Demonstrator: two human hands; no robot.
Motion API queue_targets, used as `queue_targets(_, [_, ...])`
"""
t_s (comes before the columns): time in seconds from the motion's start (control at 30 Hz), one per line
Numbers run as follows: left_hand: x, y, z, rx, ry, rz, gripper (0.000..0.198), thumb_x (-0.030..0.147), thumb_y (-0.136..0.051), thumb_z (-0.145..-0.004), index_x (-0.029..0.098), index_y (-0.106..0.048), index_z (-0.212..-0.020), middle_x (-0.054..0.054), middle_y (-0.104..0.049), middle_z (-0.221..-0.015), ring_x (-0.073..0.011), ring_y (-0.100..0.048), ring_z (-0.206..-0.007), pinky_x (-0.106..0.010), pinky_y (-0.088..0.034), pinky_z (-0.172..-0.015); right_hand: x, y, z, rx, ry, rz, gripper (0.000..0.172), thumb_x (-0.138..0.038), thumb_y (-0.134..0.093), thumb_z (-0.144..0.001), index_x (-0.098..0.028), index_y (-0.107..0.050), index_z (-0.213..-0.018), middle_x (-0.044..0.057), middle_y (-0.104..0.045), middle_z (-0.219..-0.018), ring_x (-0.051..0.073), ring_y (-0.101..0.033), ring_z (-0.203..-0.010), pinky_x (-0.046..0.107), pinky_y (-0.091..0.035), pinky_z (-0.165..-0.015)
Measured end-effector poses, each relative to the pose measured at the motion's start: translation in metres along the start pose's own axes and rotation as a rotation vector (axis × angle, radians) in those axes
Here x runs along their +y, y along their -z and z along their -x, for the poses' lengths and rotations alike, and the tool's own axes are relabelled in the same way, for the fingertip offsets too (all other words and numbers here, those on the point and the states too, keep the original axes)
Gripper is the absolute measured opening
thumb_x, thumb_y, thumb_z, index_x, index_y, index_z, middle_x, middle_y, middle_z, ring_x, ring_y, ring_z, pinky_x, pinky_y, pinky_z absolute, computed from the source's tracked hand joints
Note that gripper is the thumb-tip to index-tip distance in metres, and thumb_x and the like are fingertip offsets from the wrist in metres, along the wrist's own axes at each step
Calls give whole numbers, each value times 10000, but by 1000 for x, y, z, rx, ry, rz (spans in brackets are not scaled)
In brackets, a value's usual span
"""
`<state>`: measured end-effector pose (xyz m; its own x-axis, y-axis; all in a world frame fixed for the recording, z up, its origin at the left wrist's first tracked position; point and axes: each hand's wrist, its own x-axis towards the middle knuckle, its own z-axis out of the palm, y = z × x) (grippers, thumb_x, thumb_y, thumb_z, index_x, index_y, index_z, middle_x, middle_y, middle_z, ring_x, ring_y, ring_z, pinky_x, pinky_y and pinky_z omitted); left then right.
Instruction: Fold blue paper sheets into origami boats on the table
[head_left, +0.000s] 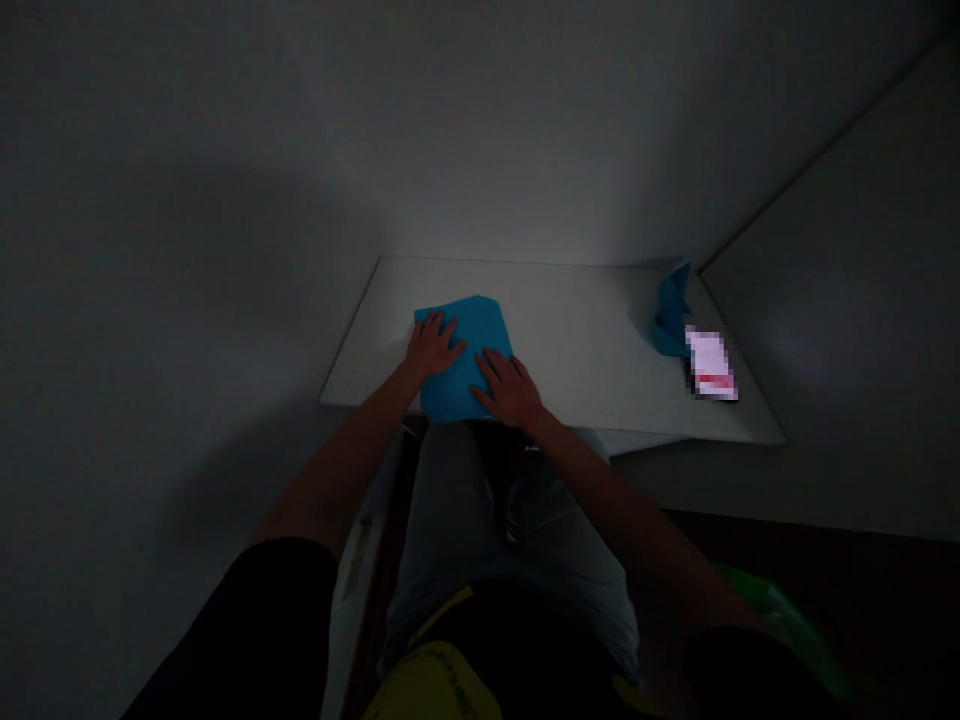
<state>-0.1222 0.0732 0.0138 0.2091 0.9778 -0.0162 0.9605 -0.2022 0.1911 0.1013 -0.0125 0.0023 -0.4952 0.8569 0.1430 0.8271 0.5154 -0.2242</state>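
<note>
Two black sleeves and a dark top with yellow patches lie closest, above pale greyish trousers. Off to the right, low in the dimness, shows something green, too dark to make out.

Beyond the knees, a blue sheet lies on the left half of a white tabletop, its near edge reaching the front of the table. It is a strong, even blue, the brightest colour on that side, with a matt look; whether it is cloth or paper I cannot tell. Its outline is roughly four-sided: the near edge bows slightly, the right side slants, the far edge climbs toward the right, and the far right corner looks blunted. It lies mostly flat.

The right hand rests palm down across its near right edge, fingers spread and pointing inward, released. A little farther off, the left hand lies over its far left part, likewise flattened and ungripping, thumb stretched toward the middle.

Toward the table's right end sits a pixelated pink-white rectangle with a red band. Just behind it, a second blue piece stands creased and jagged, darker in tone. Grey wall rises behind.
</note>
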Motion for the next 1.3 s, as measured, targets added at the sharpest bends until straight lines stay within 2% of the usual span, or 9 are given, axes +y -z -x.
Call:
queue_targets(0.1, [7, -6, 3, 90, 123, 52, 743, 528, -315, -1091, 75, -369, -1677, -199, -261, -1787, -357, -170, -1684, -564, -124, -1367, -16, -6, -15, -1, -99, -6, 701, -556, -393, -1106, -157, -393, -1683, 155, -326, -1767, 322, -308, -1633, 536, -190, -1331])
queue_targets(0.27, [11, -18, 34, 115, 97, 127, 732, 515, -343, -1091, 71, -366, -1673, -209, -287, -1775, -342, -219, -1674, -552, -163, -1366, -20, -9, -42, 7, -174, -43, 615, -468, -367, -1107, -154, -484, -1623, 184, -428, -1713, 365, -415, -1554, 588, -253, -1280])
queue_targets(0.4, [-12, -18, 52, 134, 21, 111, 758, 541, -414, -1073, 106, -343, -1689, -190, -268, -1785, -329, -191, -1683, -567, -123, -1372, -5, -16, -82, 34, -125, -82, 632, -452, -320, -1111, -171, -413, -1669, 156, -411, -1728, 341, -368, -1590, 597, -199, -1307])
queue_targets(0.57, [-47, -15, 59, 147, 80, 68, 815, 578, -456, -1056, 70, -346, -1684, -221, -244, -1784, -359, -196, -1678, -562, -125, -1370, 22, -29, -134, -68, -140, -87, 735, -595, -311, -1093, -179, -370, -1696, 130, -305, -1780, 336, -261, -1651, 611, -105, -1341])
queue_targets(0.8, [-62, -15, 62, 133, 88, 47, 850, 640, -446, -1045, 105, -327, -1695, -203, -236, -1792, -351, -198, -1678, -561, -125, -1368, 52, -24, -162, -51, -203, -48, 748, -535, -385, -1088, -97, -348, -1693, 154, -292, -1779, 349, -206, -1666, 616, -55, -1344])
queue_targets(0.93, [-69, -12, 61, 131, 90, 35, 888, 682, -443, -1023, 113, -327, -1695, -201, -237, -1793, -345, -183, -1682, -550, -106, -1369, 43, -12, -138, 23, -134, -9, 691, -474, -319, -1113, -92, -348, -1687, 154, -310, -1773, 309, -225, -1664, 583, -54, -1351])
queue_targets(1.07, [-80, -6, 60, 103, 70, -1, 884, 660, -430, -1011, 100, -332, -1688, -219, -247, -1786, -358, -185, -1679, -581, -104, -1353, 48, 15, -68, 99, -107, 39, 669, -503, -306, -1112, -167, -366, -1688, 119, -369, -1756, 269, -276, -1650, 541, -83, -1359])
queue_targets(1.17, [-87, 2, 59, 126, 109, -50, 811, 607, -426, -1011, 144, -368, -1674, -222, -303, -1766, -380, -226, -1662, -649, -122, -1322, 78, 44, -1, 151, -199, 76, 621, -494, -348, -1106, -181, -454, -1631, 139, -467, -1698, 290, -360, -1602, 557, -149, -1329])
queue_targets(1.3, [-81, 18, 62, 148, 103, -118, 652, 502, -408, -1030, 182, -501, -1590, -212, -410, -1713, -404, -326, -1607, -669, -154, -1291, 143, 85, 69, 255, -415, 128, 553, -455, -505, -1046, -177, -563, -1520, 191, -556, -1592, 359, -462, -1480, 592, -280, -1228])
